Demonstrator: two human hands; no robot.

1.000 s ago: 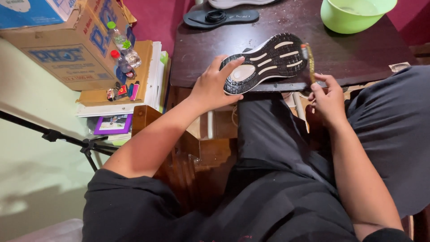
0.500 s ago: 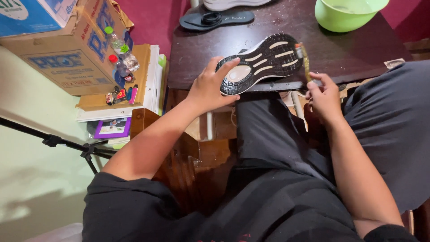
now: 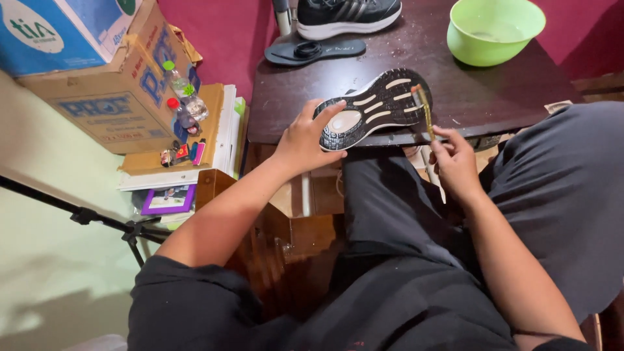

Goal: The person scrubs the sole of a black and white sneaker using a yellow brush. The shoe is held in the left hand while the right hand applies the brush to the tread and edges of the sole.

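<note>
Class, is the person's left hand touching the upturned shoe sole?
Touching: the head view shows the left hand gripping the heel end of the shoe sole.

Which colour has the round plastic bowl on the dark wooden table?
Light green round plastic bowl, seen best in the head view.
</note>
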